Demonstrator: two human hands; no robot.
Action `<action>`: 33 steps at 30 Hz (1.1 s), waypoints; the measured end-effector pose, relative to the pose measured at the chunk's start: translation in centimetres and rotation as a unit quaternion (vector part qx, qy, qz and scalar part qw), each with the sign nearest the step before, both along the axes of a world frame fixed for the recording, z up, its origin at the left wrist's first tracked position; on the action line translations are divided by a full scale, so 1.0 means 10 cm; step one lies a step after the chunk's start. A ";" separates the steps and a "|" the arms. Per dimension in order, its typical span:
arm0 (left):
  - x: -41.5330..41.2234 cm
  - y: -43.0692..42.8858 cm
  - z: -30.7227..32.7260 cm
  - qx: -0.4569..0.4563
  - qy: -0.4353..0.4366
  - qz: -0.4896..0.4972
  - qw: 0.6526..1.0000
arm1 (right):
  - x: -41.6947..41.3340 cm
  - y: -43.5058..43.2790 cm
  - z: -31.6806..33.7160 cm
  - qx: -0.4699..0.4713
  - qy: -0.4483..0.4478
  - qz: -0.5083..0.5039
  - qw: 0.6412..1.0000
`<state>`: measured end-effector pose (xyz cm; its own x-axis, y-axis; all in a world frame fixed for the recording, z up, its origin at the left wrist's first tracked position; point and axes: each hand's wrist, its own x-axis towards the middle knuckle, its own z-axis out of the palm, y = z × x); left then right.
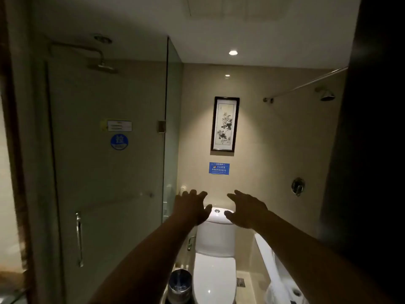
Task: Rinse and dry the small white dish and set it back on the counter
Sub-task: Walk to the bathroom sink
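I stand at the doorway of a dim bathroom with both arms stretched forward. My left hand [192, 207] is open, fingers spread, palm down, holding nothing. My right hand [247, 210] is open the same way, a little to the right, also holding nothing. Both hover in the air in front of the white toilet tank [215, 235]. No small white dish, sink or counter shows in this view.
A glass shower door [105, 172] with a metal handle [79, 238] fills the left. A white toilet [213, 277] stands ahead, with a metal waste bin [179, 286] to its left. A bathtub edge [268, 255] runs at the right. A dark door [372, 150] blocks the far right.
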<state>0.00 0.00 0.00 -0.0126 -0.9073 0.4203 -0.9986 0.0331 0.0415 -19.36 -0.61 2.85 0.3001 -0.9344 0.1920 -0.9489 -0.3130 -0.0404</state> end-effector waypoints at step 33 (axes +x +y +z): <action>3.23 -0.83 -0.71 0.023 0.014 0.522 0.852 | 4.51 -2.86 -0.58 0.024 0.026 0.489 0.872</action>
